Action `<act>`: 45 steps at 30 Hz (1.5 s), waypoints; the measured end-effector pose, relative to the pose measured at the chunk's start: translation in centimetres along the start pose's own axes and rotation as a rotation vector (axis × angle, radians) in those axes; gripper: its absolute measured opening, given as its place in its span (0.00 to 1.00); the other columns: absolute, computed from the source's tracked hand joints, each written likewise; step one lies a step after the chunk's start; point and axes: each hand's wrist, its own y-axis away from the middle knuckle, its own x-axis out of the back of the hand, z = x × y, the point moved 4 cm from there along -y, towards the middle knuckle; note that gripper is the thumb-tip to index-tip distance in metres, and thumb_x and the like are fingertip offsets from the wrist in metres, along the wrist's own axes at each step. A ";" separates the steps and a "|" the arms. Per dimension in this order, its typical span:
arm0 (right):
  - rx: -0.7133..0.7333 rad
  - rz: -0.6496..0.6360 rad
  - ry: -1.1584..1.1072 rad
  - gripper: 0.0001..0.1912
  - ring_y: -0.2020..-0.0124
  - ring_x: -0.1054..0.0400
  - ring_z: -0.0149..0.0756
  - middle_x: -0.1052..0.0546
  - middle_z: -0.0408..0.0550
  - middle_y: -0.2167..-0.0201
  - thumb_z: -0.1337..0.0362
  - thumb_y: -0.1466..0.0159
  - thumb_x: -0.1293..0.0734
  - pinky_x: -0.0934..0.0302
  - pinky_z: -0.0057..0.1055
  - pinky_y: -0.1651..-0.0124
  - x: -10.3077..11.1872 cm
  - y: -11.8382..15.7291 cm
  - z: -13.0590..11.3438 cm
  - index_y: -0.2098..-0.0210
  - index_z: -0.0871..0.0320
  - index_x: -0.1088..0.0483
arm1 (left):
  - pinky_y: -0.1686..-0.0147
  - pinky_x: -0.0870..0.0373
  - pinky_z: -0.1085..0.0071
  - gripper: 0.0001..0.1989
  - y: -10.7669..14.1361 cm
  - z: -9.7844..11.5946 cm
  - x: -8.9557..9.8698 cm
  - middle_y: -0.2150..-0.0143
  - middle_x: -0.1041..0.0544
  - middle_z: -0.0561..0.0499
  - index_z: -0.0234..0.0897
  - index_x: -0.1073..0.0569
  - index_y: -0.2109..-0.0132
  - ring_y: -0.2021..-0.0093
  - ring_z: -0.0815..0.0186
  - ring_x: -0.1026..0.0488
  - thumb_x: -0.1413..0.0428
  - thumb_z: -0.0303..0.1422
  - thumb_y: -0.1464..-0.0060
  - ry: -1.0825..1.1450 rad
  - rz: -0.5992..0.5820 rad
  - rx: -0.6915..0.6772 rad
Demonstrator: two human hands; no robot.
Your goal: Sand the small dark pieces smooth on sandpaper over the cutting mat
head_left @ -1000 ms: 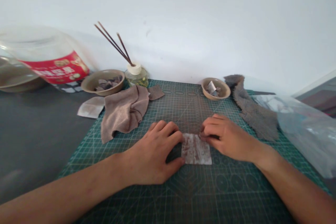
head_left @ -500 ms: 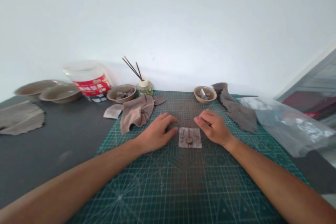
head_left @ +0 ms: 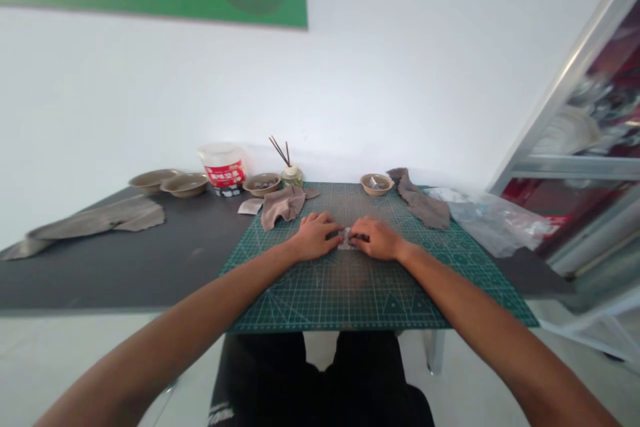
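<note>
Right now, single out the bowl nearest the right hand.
The bowl on the green mat, just beyond the right hand and beside the gray-brown cloth strip; the other three bowls stand farther left, off the mat.

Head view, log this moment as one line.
left hand: at small mottled grey cloth-like patch | right hand: at same patch | beneath: green gridded cutting mat

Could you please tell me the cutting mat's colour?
The cutting mat is green with pale grid lines; see the head view.
</note>
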 end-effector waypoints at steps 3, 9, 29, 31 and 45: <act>-0.025 -0.004 0.019 0.07 0.59 0.30 0.38 0.25 0.47 0.64 0.62 0.32 0.33 0.36 0.42 0.50 -0.5 0.7 -0.9 0.63 0.60 0.27 | 0.45 0.32 0.50 0.19 1.1 0.9 0.3 0.43 0.29 0.44 0.37 0.29 0.44 0.45 0.55 0.30 0.45 0.43 0.36 -0.053 -0.001 0.038; -0.066 0.027 -0.008 0.13 0.56 0.28 0.39 0.25 0.50 0.54 0.58 0.30 0.33 0.31 0.42 0.51 -1.3 2.6 -2.9 0.52 0.61 0.28 | 0.47 0.29 0.51 0.19 3.8 2.8 0.6 0.43 0.28 0.43 0.37 0.30 0.43 0.46 0.56 0.29 0.44 0.42 0.36 -0.146 -0.002 0.041; -0.276 0.083 -0.186 0.14 0.55 0.28 0.40 0.25 0.51 0.52 0.58 0.30 0.33 0.30 0.42 0.52 0.0 4.1 -1.7 0.50 0.61 0.29 | 0.48 0.28 0.53 0.15 4.4 3.2 0.3 0.44 0.27 0.44 0.36 0.28 0.45 0.47 0.58 0.27 0.44 0.38 0.35 -0.029 0.127 -0.057; -0.243 0.042 -0.162 0.14 0.53 0.28 0.41 0.25 0.51 0.51 0.58 0.30 0.33 0.31 0.44 0.50 -0.3 4.1 -2.3 0.50 0.61 0.29 | 0.47 0.28 0.53 0.16 4.5 3.2 0.2 0.44 0.27 0.44 0.36 0.28 0.45 0.47 0.58 0.27 0.44 0.38 0.35 -0.020 0.129 -0.064; -0.292 0.139 -0.273 0.16 0.61 0.28 0.37 0.25 0.48 0.59 0.56 0.31 0.33 0.31 0.39 0.56 0.0 4.2 -1.8 0.49 0.60 0.30 | 0.47 0.28 0.53 0.15 4.1 4.4 1.0 0.45 0.27 0.44 0.36 0.28 0.46 0.47 0.58 0.27 0.45 0.39 0.35 0.193 0.098 -0.019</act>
